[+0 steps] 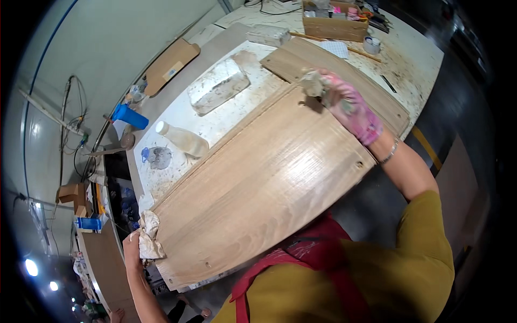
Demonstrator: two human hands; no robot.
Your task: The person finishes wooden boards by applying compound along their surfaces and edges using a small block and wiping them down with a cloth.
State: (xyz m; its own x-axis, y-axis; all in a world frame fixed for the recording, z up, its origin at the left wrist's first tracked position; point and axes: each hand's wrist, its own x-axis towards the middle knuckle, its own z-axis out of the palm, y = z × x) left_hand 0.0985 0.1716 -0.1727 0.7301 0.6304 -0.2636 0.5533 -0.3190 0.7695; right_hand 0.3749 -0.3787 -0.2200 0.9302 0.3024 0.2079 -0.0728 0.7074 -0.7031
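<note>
A long pale wooden panel (253, 194) lies slantwise across the table in front of me, with small holes near its ends. At its left end my bare left hand (132, 248) is closed on a crumpled off-white cloth (151, 237), pressed against the panel's edge. My right hand (353, 105), in a stained pink glove, grips a wadded beige rag (312, 83) at the panel's far right corner. The rag hides part of that corner, and a dark shadow falls below it. Beyond the right hand lies a second wooden panel (328, 70).
Behind the panel stand a cloudy plastic bottle (183, 140), a clear bottle (159, 157), a blue bottle (131, 116) and a whitish wrapped block (219, 86). A cardboard box (335, 28) of small items and a tape roll (371, 44) sit at the far end. A wall borders the left.
</note>
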